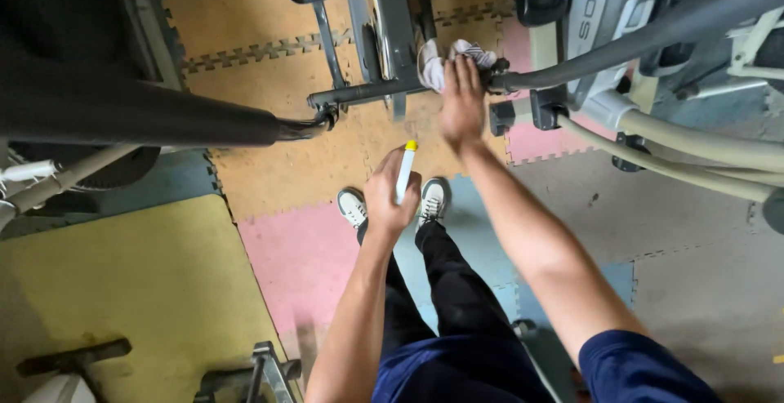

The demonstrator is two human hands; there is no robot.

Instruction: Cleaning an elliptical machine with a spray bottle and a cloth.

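The right hand [462, 102] lay flat, fingers stretched, pressing a crumpled white cloth [441, 62] against the dark metal crossbar [367, 91] of an exercise machine [621, 35]; its grip was open, palm down on the soft fabric. The left hand [389, 195] was closed around a slim white spray bottle [404, 173] with a yellow cap, held upright above the white sneakers [353, 204]. Below lay interlocking foam floor mats [302, 256] in pink, tan and yellow, matte with toothed edges.
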